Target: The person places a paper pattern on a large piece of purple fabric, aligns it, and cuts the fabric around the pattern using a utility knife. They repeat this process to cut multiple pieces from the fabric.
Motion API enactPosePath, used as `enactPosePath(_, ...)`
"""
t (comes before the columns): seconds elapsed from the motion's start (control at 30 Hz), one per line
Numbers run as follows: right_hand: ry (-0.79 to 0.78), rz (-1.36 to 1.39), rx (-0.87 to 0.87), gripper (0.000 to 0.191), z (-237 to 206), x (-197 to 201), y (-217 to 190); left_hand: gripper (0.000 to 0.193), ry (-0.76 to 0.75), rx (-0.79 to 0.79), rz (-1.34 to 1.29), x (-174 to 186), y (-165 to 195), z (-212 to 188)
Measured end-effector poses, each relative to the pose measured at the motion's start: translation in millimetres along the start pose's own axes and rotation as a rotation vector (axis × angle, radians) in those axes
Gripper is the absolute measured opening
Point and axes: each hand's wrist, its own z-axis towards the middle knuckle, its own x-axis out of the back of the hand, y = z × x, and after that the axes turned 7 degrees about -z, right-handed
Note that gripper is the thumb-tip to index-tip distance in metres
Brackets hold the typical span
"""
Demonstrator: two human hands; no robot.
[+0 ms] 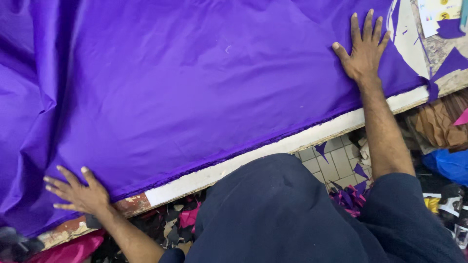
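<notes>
Across the worktable [273,148], spread almost edge to edge: a big sheet of purple fabric [195,83], smooth through the middle and right, bunched into deep folds at the far left. Lying flat with its raw hem just inside the table's pale near edge and roughly parallel to it.

Below that, a dark top [282,214] filling the lower centre, leaning in against the table.

Looks like the smoothing-and-squaring stage, judging by both palms pressed down and nothing picked up. Left hand [80,195] flat on the near left corner of the cloth, fingers splayed and pointing left, gripping nothing. Right hand [363,48] flat near the right end of the cloth, fingers spread and pointing away, likewise holding nothing, only bearing down.

Calls for even outward pressure from both palms toward the creased left side, without dragging the hem over the table's lip.

Room: plenty of flat cloth between the hands; little to the right, where bare tabletop begins, with purple offcuts [451,63] and paper cards [436,14] just beyond the right fingertips. Little at the left too, with folds crowding the left hand.

Under the table: a brown cloth [436,126] and a blue bundle [448,165] at right, a pink cloth [73,251] at left, small purple and pink scraps [348,197] on a tiled floor [336,163].
</notes>
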Motion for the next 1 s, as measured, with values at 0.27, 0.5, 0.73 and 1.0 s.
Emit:
enactPosePath(0.27, 0.09, 0.024, 0.075, 0.098, -6, 5, -7, 0.072, 0.261, 0.434, -0.227, -1, -32, 4)
enactPosePath(0.5, 0.117, 0.085, 0.167, 0.091, -9, 15, -48, 0.071, 0.603, -0.148, -0.248, -13, 100, 19)
enactPosePath(0.73, 0.131, 0.023, 0.42, 0.079, -49, 1, -106, 0.066, 0.573, -0.54, -0.37, 42, 230, 109)
enactPosePath(1.0, 0.125, -0.037, 0.326, 0.082, -116, -20, -125, 0.101, 0.734, -0.459, 0.16, 55, 252, 230)
